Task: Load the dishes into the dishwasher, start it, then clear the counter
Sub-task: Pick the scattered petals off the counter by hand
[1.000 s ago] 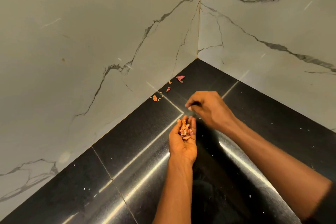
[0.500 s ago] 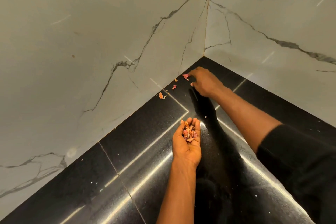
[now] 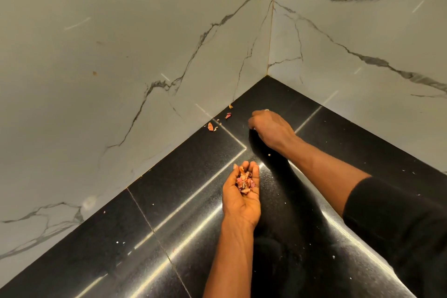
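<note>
My left hand [image 3: 242, 198] is palm up over the black counter [image 3: 183, 176], its cupped fingers holding a small pile of pink and orange peel scraps [image 3: 244, 182]. Three loose scraps [image 3: 211, 126] lie along the left wall near the corner. My right hand [image 3: 269, 129] is just right of them, knuckles up, with the fingers curled down to the counter. Whatever those fingers pinch is hidden under the hand.
Two white marble walls [image 3: 121, 68] meet at the corner [image 3: 267, 75] behind the counter. Fine white crumbs [image 3: 333, 257] dot the glossy black surface. A black sleeve [image 3: 391, 220] covers my right upper arm at the right edge.
My right hand reached to the big pink scrap by the corner and has drawn back a little, curled. That scrap no longer lies on the counter. The left hand has stayed put.
</note>
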